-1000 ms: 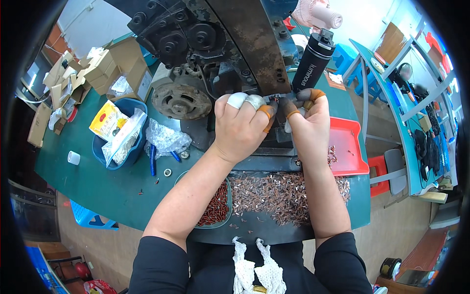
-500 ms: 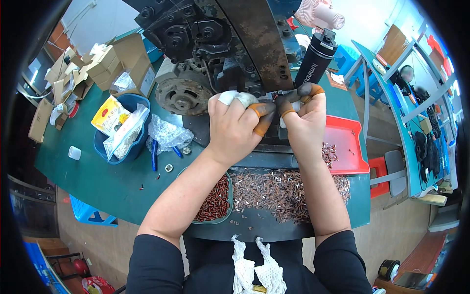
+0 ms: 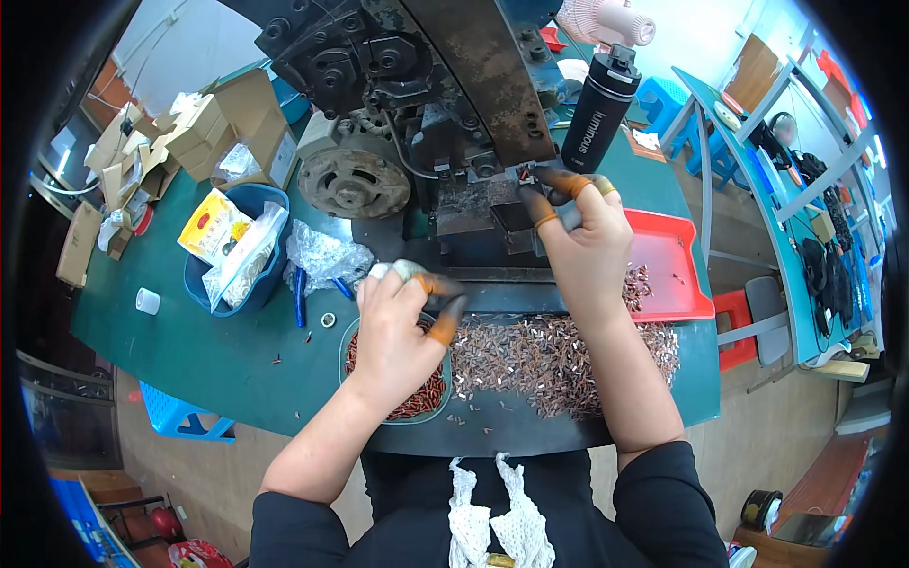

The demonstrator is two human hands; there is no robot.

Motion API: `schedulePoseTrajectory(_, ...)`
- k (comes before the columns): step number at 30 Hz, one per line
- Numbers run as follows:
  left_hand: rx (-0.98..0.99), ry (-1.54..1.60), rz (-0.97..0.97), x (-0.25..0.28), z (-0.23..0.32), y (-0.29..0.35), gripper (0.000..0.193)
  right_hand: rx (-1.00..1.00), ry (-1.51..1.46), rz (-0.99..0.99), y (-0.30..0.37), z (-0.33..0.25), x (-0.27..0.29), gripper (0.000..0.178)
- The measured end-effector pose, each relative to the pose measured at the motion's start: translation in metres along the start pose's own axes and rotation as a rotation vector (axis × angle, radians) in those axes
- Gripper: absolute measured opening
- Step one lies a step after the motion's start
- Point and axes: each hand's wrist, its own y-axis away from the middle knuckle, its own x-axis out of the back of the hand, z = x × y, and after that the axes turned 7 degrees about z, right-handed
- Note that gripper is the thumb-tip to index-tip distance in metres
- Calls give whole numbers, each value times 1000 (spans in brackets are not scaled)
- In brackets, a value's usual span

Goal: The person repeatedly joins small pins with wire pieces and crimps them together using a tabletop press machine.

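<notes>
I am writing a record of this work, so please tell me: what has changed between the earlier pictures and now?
The left hand has left the machine and moved down and to the left, over the bowl of small red-brown pieces. Whether it released or carries something, I cannot tell. The right hand stayed at the machine. The red tray and black bottle look unchanged.

The top (image 3: 407,540) is black, its 2 short sleeves (image 3: 668,492) ending near the elbows. The left hand (image 3: 393,346) wears 2 orange covers (image 3: 442,328) with dark, smudged tips, plus white wraps (image 3: 404,269); the right hand (image 3: 592,246) wears 2 similar darkened orange sheaths (image 3: 545,219). At the front hang 2 white openwork strips (image 3: 471,530).
</notes>
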Motion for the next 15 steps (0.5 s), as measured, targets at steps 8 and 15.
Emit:
schedulePoseTrajectory(8, 145, -52, -143, 26, -15, 39, 13, -209, -106, -10, -3, -1, -6, 14)
schedulePoseTrajectory(15, 145, -74, -230, 33, -14, 52, 17, -557, -491, -115, -8, 15, -15, 13)
